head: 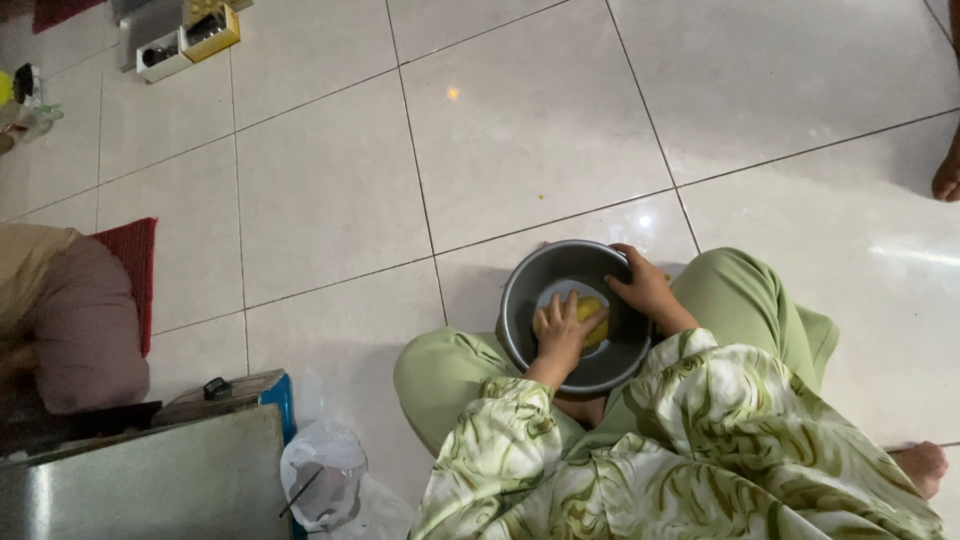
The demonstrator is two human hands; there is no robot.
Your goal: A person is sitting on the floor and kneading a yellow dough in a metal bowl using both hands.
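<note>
A grey metal bowl [520, 300] rests on the white tiled floor between my crossed legs in green trousers. Inside it lies a yellow lump [592, 312] on a pale patch of the bowl's bottom. My left hand [560, 335] reaches into the bowl and its fingers press down over the yellow lump. My right hand [645, 290] grips the bowl's far right rim, fingers curled over the edge. Part of the lump is hidden under my left fingers.
Another person in beige and mauve clothing [70, 320] sits at the left on a red mat [135, 265]. A metal box [150, 480] and a clear plastic bag [325, 475] lie at the lower left. Small boxes [185, 40] stand top left. Someone's foot [947, 175] shows at the right edge.
</note>
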